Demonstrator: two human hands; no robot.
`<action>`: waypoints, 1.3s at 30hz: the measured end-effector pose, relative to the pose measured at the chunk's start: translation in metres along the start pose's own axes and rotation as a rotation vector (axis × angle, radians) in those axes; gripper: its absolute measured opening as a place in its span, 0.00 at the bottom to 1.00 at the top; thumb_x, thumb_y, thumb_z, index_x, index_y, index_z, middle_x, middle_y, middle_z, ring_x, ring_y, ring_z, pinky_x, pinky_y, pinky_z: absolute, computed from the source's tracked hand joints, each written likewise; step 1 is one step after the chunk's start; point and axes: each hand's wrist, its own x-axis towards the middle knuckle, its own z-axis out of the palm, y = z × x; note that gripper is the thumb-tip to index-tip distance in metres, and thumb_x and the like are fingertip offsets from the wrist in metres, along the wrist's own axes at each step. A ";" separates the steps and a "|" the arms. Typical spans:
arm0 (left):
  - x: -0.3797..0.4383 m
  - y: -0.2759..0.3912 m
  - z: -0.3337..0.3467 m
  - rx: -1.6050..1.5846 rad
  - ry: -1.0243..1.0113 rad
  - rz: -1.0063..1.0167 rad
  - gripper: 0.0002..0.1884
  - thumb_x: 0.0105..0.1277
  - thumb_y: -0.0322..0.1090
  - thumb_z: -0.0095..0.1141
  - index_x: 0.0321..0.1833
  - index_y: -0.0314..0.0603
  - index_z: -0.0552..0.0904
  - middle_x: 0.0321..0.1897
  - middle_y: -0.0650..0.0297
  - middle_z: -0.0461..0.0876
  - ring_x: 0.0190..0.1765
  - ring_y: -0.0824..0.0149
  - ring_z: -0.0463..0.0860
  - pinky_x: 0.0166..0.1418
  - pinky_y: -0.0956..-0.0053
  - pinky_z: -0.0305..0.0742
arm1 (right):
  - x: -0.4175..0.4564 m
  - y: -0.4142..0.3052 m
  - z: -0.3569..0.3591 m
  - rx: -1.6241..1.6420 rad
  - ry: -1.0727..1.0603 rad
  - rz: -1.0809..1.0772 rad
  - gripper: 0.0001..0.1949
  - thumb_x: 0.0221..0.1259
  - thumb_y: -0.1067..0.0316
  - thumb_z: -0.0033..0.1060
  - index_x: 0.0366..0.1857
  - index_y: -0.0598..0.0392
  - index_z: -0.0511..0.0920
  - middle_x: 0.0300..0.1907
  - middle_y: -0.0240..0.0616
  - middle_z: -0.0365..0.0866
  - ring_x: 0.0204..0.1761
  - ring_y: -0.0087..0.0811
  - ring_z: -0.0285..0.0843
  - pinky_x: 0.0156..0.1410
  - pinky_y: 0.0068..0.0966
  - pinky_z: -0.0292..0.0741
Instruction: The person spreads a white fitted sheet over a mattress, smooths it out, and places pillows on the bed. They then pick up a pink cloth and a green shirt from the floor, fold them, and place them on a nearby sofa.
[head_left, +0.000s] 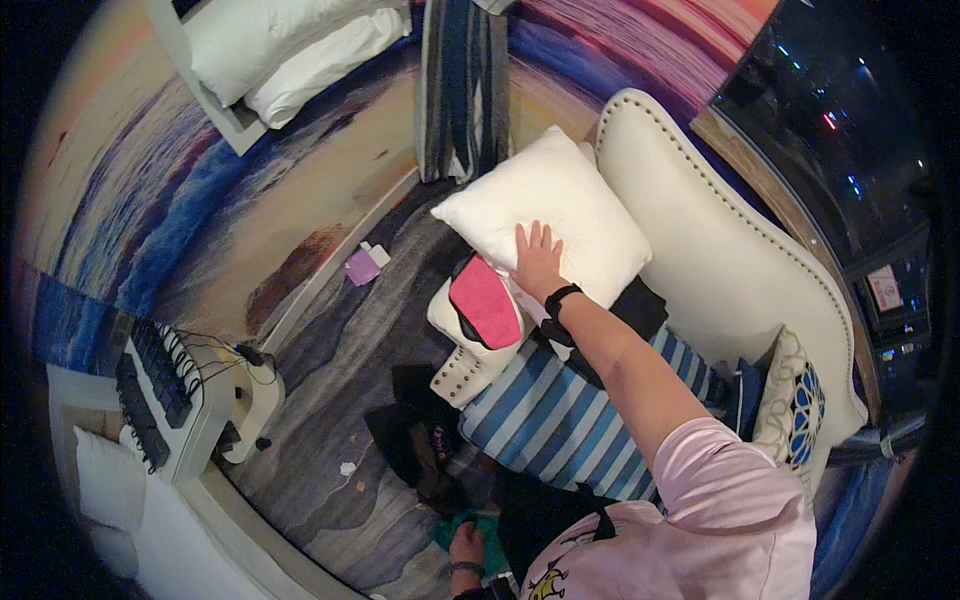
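My right hand (538, 259) lies on a white cushion (562, 202), fingers spread and pointing away from me. The cushion rests on one end of a cream sofa with a nailhead-trimmed back (720, 240). Beside that hand, a bright pink item (487, 304) covers the sofa's arm (465, 379). Black clothing (641, 307) lies partly under the cushion and next to my forearm. Low down near my body, my left hand (466, 546) is closed around a green bag or cloth (491, 540); its lower part is hidden.
Blue striped upholstery (555, 420) covers the seat, with a patterned cushion (791, 405) at the right. Dark bags or clothing (412, 442) lie on the carpet. Purple and white packets (364, 266) sit by the wall. A white desk (217, 390) with cables and a bed (172, 540) are at left.
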 end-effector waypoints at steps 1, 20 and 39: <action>0.002 -0.005 0.001 -0.002 0.020 0.033 0.18 0.63 0.36 0.58 0.55 0.41 0.78 0.44 0.51 0.83 0.48 0.51 0.82 0.51 0.59 0.77 | -0.001 0.002 0.007 0.001 0.028 -0.008 0.52 0.46 0.48 0.72 0.74 0.48 0.47 0.75 0.54 0.42 0.76 0.55 0.38 0.72 0.61 0.48; 0.079 -0.070 0.005 -0.071 0.179 0.028 0.15 0.64 0.36 0.58 0.53 0.41 0.79 0.42 0.52 0.84 0.45 0.50 0.82 0.49 0.58 0.78 | -0.013 0.037 0.023 -0.125 0.146 -0.297 0.48 0.55 0.34 0.55 0.74 0.55 0.49 0.74 0.57 0.45 0.76 0.53 0.40 0.76 0.51 0.43; 0.228 -0.039 0.100 -0.303 0.655 0.219 0.14 0.61 0.31 0.59 0.50 0.38 0.79 0.39 0.55 0.83 0.44 0.52 0.80 0.51 0.59 0.75 | 0.017 0.070 0.034 -0.037 0.183 -0.564 0.48 0.59 0.35 0.51 0.71 0.65 0.49 0.72 0.66 0.45 0.75 0.59 0.40 0.77 0.48 0.42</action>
